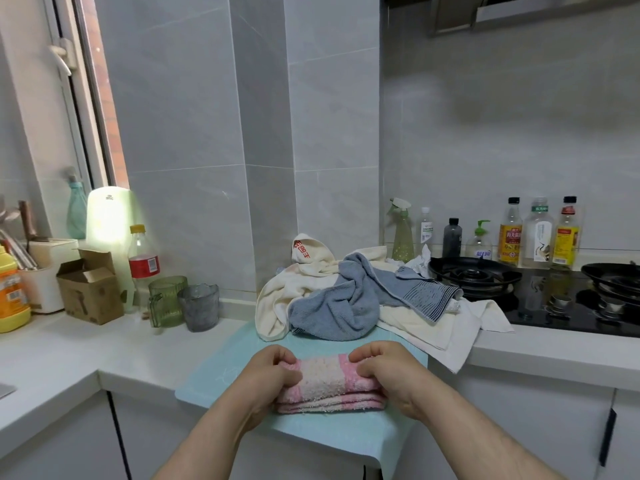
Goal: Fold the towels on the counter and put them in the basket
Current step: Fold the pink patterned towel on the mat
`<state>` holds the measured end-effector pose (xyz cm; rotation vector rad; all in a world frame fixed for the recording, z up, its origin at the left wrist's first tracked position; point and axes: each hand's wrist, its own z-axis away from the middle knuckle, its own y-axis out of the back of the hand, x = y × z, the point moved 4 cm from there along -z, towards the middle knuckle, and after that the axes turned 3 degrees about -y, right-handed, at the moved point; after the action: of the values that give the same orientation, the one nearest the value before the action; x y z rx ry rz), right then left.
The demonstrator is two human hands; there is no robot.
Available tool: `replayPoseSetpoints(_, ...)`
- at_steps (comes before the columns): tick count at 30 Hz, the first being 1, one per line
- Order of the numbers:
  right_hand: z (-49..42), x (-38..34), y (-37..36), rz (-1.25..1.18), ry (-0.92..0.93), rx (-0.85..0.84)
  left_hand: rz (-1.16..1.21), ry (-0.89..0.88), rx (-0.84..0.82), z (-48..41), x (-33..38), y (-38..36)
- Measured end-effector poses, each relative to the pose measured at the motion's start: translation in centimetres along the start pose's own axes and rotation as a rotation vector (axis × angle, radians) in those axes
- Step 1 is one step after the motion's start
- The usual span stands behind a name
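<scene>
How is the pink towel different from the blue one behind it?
The pink towel is folded into a flat stack; the blue towel lies crumpled. The left hand and right hand grip the pink towel; no hand touches the blue towel. The pink towel sits on the mat, the blue towel on white towels. Both are fluffy cloth.

Legible text: none resolves fully at this resolution.

- White towel (302, 250), at the back of the pile: red printed characters, broken up by folds.
- Yellow-label bottle (510, 237): red band with pale characters, too small to read.
- Pump bottle (479, 245): blue lettering low on the front, possibly a brand mark.
- Soda bottle (143, 266): red label with a white printed panel.
- White appliance (109, 199): small dark logo near the top.
</scene>
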<state>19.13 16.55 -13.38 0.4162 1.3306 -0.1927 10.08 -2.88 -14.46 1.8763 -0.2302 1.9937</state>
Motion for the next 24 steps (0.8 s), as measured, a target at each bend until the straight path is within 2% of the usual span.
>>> replayPoseSetpoints(4,0.5,-0.7,0.1,0.098,0.015,-0.032,-0.149,-0.035,-0.004,0.6,0.0,-0.3)
replayPoseSetpoints(6,0.8,-0.7,0.1,0.144,0.022,-0.042,-0.143,-0.023,-0.002,0.5,-0.1,-0.5)
replayPoseSetpoints(11,1.2,-0.6,0.0,0.312,0.091,-0.002,-0.261,-0.046,0.038,0.2,0.8,-1.2)
replayPoseSetpoints(13,1.3,-0.2,0.2,0.381,0.111,0.020,-0.386,-0.079,0.044,0.1,1.4,-1.7)
replayPoseSetpoints(16,1.5,0.7,0.9,0.322,0.066,-0.002,-0.789,-0.049,0.073,0.2,1.9,-1.3)
replayPoseSetpoints(17,1.6,0.8,1.0,0.324,0.060,-0.016,-0.856,-0.024,0.065,0.4,1.9,-1.0)
replayPoseSetpoints(18,1.9,0.7,1.0,0.351,0.066,-0.030,-0.843,-0.002,0.026,0.5,1.8,-0.7)
replayPoseSetpoints(20,2.2,0.5,0.9,0.363,0.090,-0.052,-0.666,-0.020,-0.054,0.9,1.5,-0.1)
replayPoseSetpoints(24,2.2,0.6,1.1,0.207,0.155,-0.008,-0.376,-0.198,-0.097,1.3,0.6,0.7)
